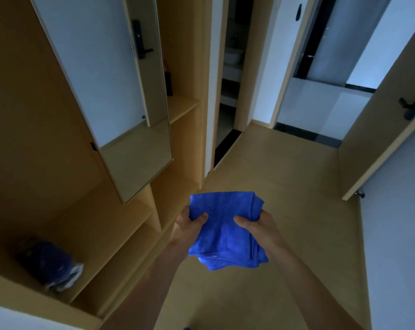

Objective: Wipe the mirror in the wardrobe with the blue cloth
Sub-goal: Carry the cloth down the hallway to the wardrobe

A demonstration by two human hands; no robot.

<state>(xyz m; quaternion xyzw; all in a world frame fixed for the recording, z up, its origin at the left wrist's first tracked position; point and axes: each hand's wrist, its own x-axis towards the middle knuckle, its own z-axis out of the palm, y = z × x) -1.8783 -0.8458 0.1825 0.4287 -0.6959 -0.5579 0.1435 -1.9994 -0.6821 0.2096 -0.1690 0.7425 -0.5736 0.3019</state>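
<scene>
A folded blue cloth (225, 229) is held in front of me over the floor, at the lower middle of the head view. My left hand (189, 226) grips its left edge with the thumb on top. My right hand (259, 226) grips its right edge the same way. The tall mirror (106, 79) hangs inside the open wooden wardrobe (35, 139) at the upper left, well above and left of the cloth. It reflects a pale wall and a door with a black handle. Neither hand touches the mirror.
A dark bundle in a plastic bag (51, 265) lies on the wardrobe's low shelf. A dark bottle (169, 83) stands on a shelf right of the mirror. A doorway (230, 91) opens ahead, and an open wooden door (392, 115) stands at the right. Wooden floor (285, 175) spreads ahead.
</scene>
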